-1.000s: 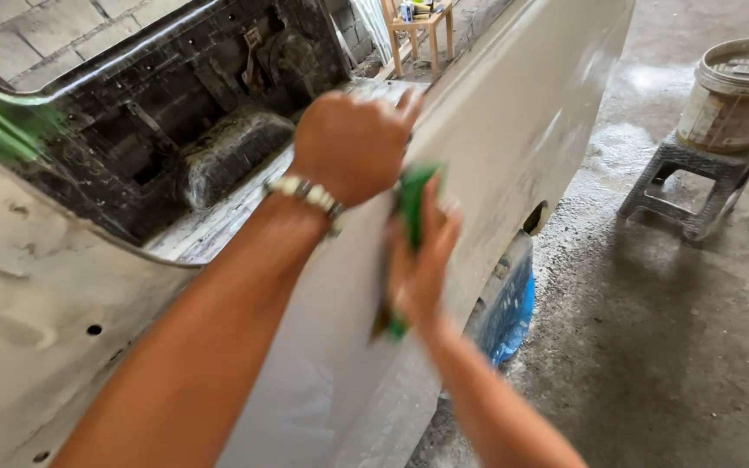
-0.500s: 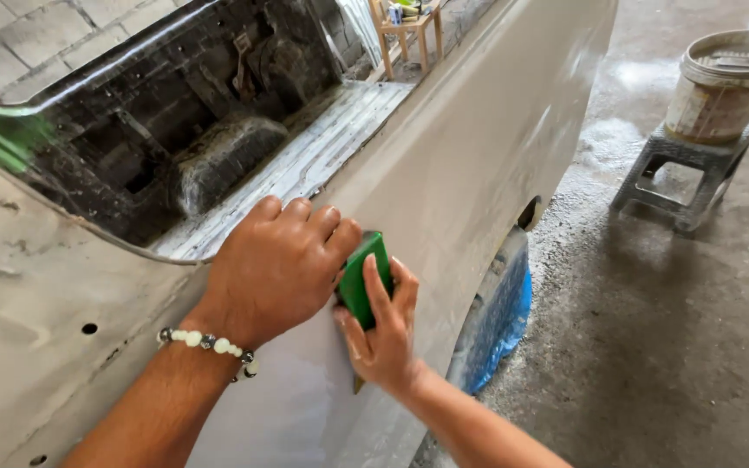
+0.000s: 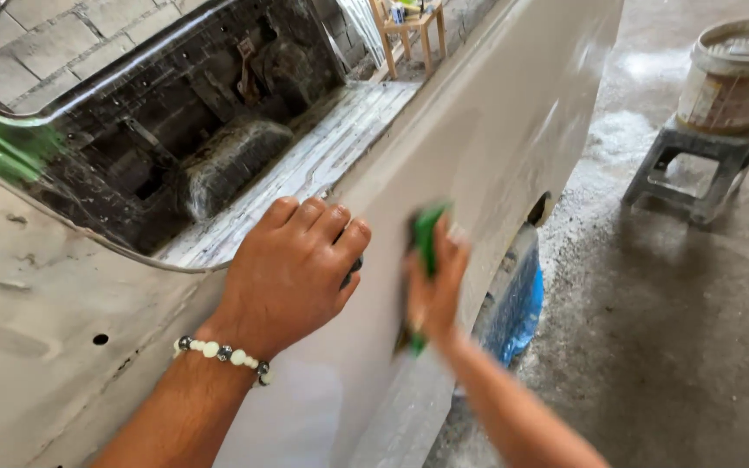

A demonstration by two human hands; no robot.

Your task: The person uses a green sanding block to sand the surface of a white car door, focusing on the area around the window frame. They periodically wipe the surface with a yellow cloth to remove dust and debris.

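My left hand (image 3: 292, 273), with a bead bracelet on the wrist, rests palm down on the top edge of a pale grey truck side panel (image 3: 496, 139). A small dark thing shows under its fingers; I cannot tell what it is. My right hand (image 3: 433, 282) is blurred with motion and presses a green sanding pad (image 3: 423, 238) flat against the outer face of the panel, just right of the left hand.
The bare, worn truck bed (image 3: 305, 165) lies beyond the panel. A wheel wrapped in blue plastic (image 3: 517, 299) sits under the arch. On the wet concrete floor at the right stands a bucket (image 3: 734, 74) on a grey stool (image 3: 695, 165). A wooden stool (image 3: 409, 30) stands at the back.
The right hand with the green pad has slid along the panel, away from the left hand. The left hand has come down from the raised position and now rests on the panel's edge.
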